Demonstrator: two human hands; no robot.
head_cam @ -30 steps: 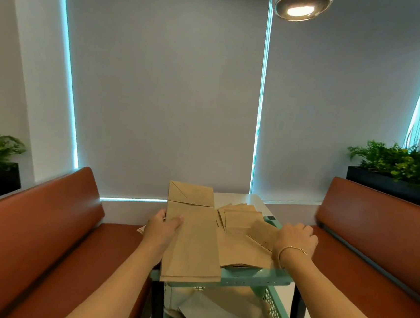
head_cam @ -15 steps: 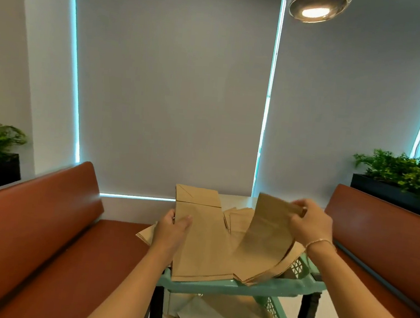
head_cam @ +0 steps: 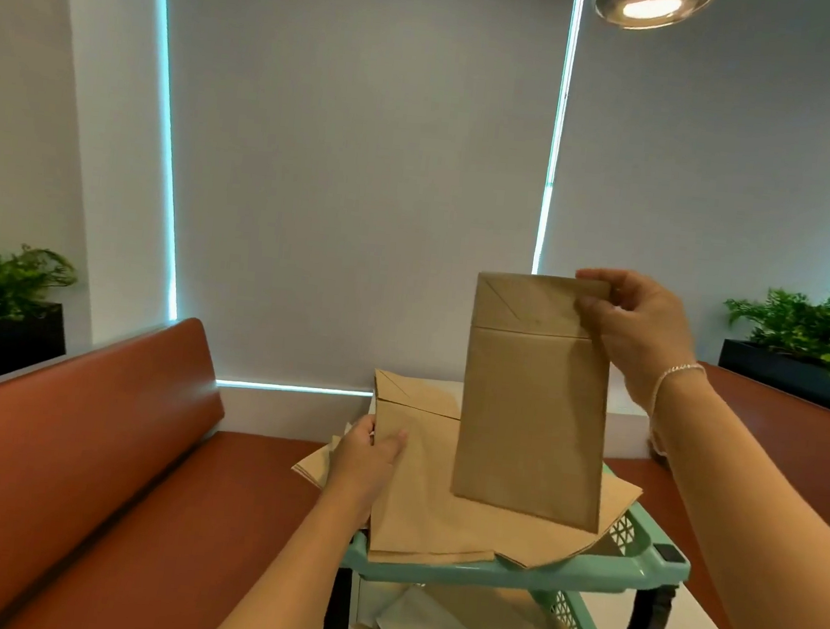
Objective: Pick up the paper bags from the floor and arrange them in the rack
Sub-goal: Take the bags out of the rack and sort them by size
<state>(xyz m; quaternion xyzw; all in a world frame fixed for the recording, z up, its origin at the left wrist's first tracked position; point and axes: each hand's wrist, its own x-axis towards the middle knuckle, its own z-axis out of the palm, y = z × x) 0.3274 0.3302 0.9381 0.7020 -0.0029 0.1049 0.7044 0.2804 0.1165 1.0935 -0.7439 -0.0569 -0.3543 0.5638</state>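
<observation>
Hanging upright: flat, brown paper bag (head_cam: 532, 417).

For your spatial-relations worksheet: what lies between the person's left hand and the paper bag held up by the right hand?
In the head view, only the flat paper bag under the left hand fills the stretch up to the raised bag.

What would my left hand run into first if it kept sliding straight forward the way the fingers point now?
Nothing new at first: the left hand already lies on the flat paper bag on the green rack, fingers pointing toward its folded end. Beyond that edge probably comes the white ledge under the blinds, though depth is unclear.
</observation>
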